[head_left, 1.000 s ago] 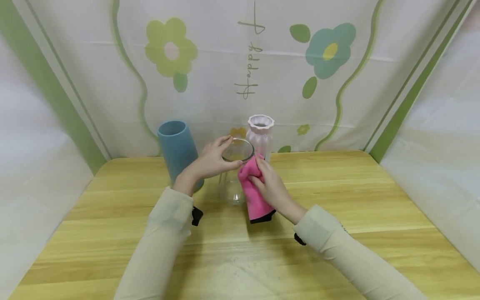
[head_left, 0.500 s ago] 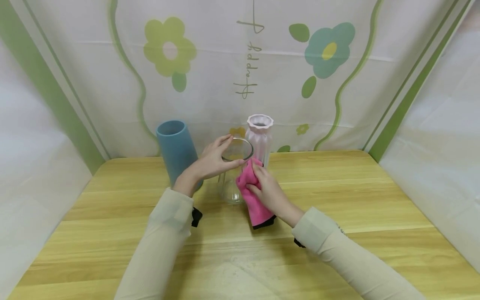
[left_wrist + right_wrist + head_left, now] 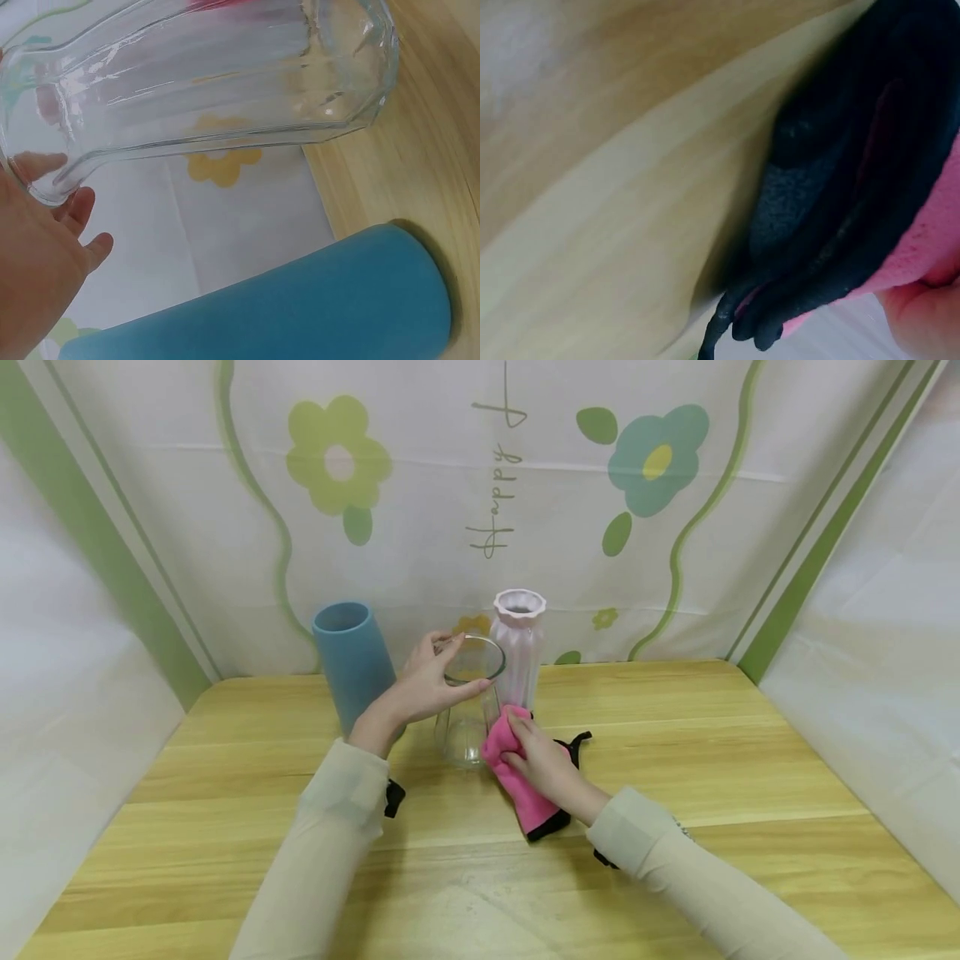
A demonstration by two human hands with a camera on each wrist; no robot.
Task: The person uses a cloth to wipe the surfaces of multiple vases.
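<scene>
A clear glass vase (image 3: 463, 735) stands upright on the table, its faceted side filling the top of the left wrist view. My left hand (image 3: 431, 683) grips it at the rim, thumb on the near side and fingers on the far side. In my right hand (image 3: 543, 760) is a folded pink cloth (image 3: 517, 777) with black edging and a black loop, pinched between thumb and fingers. The cloth lies against the lower right side of the glass vase. The right wrist view shows its folded black edge (image 3: 840, 217) close over the wood.
A tall blue vase (image 3: 354, 660) stands just left of the glass one, behind my left wrist. A pale pink fluted vase (image 3: 519, 647) is behind it to the right. The wooden table (image 3: 712, 752) ends at a flower-printed curtain (image 3: 420, 485).
My right hand has moved the pink cloth down along the glass vase and toward me; its black loop now shows at the right. My left hand stays on the rim, with its fingers slightly shifted.
</scene>
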